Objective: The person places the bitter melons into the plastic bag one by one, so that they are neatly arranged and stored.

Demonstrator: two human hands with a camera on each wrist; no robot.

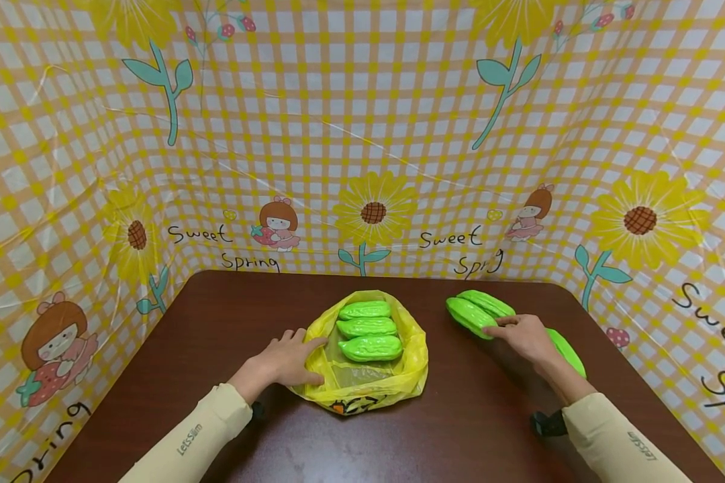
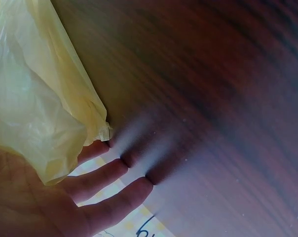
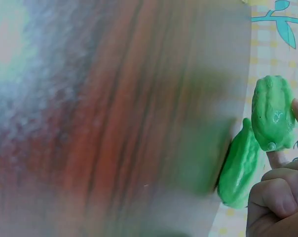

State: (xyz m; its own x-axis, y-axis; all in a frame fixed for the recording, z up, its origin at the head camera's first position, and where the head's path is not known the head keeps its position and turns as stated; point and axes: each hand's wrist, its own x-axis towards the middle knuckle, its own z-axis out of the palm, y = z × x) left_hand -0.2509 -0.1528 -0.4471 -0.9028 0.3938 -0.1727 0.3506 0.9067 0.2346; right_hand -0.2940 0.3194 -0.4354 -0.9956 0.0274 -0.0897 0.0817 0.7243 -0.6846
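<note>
A yellow plastic bag (image 1: 412,379) lies with its mouth spread wide, and three green bitter melons (image 1: 371,349) sit in a row inside. At its left rim rests my left hand (image 1: 286,359), fingers spread. In the left wrist view, bag film (image 2: 35,108) drapes across the palm, and the straight fingers (image 2: 124,197) touch the tabletop. To the right, my right hand (image 1: 527,339) pinches the near end of a bitter melon (image 1: 468,315) between thumb and index finger. A second bitter melon (image 1: 489,303) lies right behind it. Another bitter melon (image 1: 568,352) is partly hidden by the right wrist.
The dark brown tabletop (image 1: 229,302) carries the bag and the bitter melons. A checked cloth (image 1: 362,134) with sunflowers and cartoon figures encloses the table at the back and both sides. Dark straps (image 1: 548,424) show at the wrists below the pale sleeves.
</note>
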